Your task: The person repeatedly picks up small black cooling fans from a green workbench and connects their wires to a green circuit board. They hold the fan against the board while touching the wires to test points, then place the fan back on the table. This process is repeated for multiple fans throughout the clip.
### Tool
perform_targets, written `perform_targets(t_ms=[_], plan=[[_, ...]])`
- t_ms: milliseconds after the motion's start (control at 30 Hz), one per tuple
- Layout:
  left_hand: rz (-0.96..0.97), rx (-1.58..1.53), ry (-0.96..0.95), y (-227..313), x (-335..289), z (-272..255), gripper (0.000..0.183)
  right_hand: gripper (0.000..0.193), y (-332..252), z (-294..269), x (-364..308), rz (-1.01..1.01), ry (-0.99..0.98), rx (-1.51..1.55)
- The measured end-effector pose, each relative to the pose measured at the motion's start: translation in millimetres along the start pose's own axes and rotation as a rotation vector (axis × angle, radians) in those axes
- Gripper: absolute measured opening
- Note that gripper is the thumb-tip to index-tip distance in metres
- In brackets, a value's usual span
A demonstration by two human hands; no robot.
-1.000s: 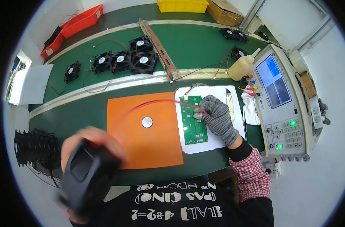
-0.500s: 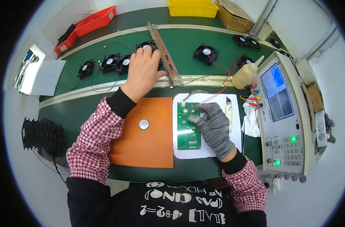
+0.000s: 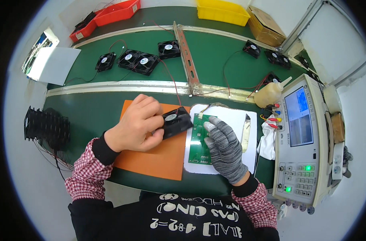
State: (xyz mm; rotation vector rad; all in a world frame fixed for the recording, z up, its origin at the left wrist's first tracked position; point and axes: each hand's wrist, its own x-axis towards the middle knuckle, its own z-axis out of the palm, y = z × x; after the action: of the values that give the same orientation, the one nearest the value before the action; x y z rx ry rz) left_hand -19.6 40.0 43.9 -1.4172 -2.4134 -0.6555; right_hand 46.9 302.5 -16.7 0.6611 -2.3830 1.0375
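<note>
1. The bare left hand [image 3: 135, 127] grips a square black plastic cooling fan [image 3: 174, 122] over the flat orange mat [image 3: 159, 160].
2. The grey-gloved right hand [image 3: 225, 149] lies flat, open, on the green circuit board [image 3: 200, 140].
3. A grey test instrument [image 3: 303, 140] stands right of the board on the green tabletop [image 3: 90, 116].
4. Half a second earlier, the left hand reached the far fans [image 3: 135, 61], empty.

Nine black fans [image 3: 174, 121], one green board [image 3: 200, 138].
</note>
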Motion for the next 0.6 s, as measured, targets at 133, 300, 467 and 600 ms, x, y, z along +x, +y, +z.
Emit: perform_targets(t_ms=[133,300,467,600], plan=[[-0.045,-0.203,-0.249,9.8,-14.3,3.0,0.030,0.038,2.1,5.4,-2.2,-0.036,-0.021,-0.017],[-0.335,0.159,-0.087,39.1,-15.1,11.9,0.081,0.049,-2.8,6.6,0.6,-0.021,-0.125,-0.025],[-0.055,-0.254,-0.330,32.2,-14.6,7.6,0.072,0.062,-29.0,10.8,24.7,-0.172,-0.288,0.080],[0.152,-0.146,-0.241,30.1,-19.6,-31.2,0.064,0.060,-19.6,-0.1,16.1,-0.189,-0.223,-0.102]])
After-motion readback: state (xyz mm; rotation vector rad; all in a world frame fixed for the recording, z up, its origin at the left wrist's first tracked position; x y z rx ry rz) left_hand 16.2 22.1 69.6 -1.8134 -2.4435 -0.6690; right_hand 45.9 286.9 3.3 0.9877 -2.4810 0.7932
